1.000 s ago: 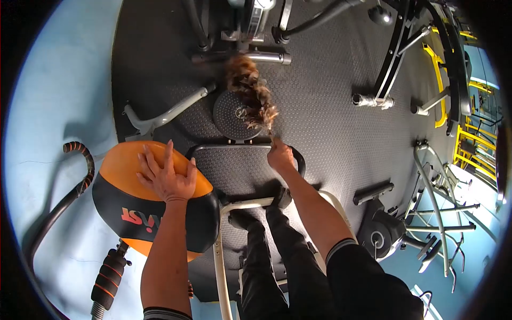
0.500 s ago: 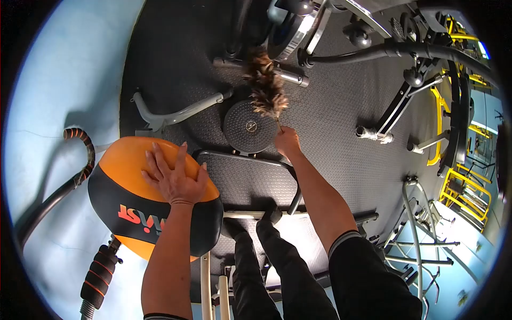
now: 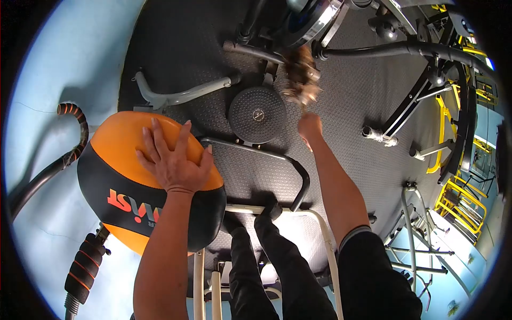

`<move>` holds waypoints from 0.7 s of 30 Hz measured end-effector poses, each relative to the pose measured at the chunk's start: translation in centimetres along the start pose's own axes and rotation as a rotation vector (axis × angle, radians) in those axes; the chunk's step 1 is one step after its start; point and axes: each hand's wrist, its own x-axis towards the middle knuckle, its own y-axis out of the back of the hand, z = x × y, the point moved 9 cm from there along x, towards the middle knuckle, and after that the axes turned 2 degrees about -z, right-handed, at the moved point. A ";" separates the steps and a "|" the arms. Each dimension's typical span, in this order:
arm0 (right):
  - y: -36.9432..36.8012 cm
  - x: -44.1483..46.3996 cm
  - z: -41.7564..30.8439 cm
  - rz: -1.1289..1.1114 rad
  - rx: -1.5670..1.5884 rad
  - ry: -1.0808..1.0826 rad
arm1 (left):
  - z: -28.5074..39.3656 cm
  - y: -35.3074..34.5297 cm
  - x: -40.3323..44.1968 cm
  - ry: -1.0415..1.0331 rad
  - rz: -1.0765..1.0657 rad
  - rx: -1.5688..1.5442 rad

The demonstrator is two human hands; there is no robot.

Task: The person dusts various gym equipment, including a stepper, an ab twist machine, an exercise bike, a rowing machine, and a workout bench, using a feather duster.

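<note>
My left hand (image 3: pixel 178 162) lies with spread fingers on the orange part of an orange-and-black padded seat (image 3: pixel 114 138). In my right hand (image 3: pixel 310 129) is the handle of a brown feather duster (image 3: pixel 302 77), fingers wrapped round it. The duster's feathers are smeared by motion. They appear beside a grey metal foot bar (image 3: pixel 256 52), but I cannot tell whether they touch it. Left of the duster is a round black twist plate (image 3: pixel 258 115) with a textured top.
A curved black bar (image 3: pixel 293 165) runs in front of the twist plate. A grey bent tube (image 3: pixel 181 97) stands left of it. Foam-gripped handles (image 3: pixel 85 269) flank the seat near the blue wall (image 3: pixel 69 48). Yellow-framed gym machines (image 3: pixel 461 205) stand at right.
My right hand has moved the feather duster to the right, away from the twist plate. My left hand stays on the seat. The whole view has shifted slightly.
</note>
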 end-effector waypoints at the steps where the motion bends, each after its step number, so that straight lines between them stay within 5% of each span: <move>1: -0.7 -0.4 -2.8 -0.034 -0.116 0.110 | 0.0 0.1 0.1 -0.004 0.011 0.010; 5: -1.4 -4.2 -4.4 -0.158 0.182 0.028 | 0.1 -0.1 -0.1 -0.005 0.006 0.012; 11: -0.2 -7.1 4.4 0.128 0.245 -0.124 | 0.5 0.1 -0.3 -0.015 0.021 0.057; 13: -1.6 -8.8 1.9 -0.035 0.024 0.109 | 0.3 0.2 -0.3 -0.008 0.015 0.077; 21: -5.9 -8.0 -2.4 -0.088 0.111 0.021 | 0.4 0.0 -0.3 -0.017 0.033 0.076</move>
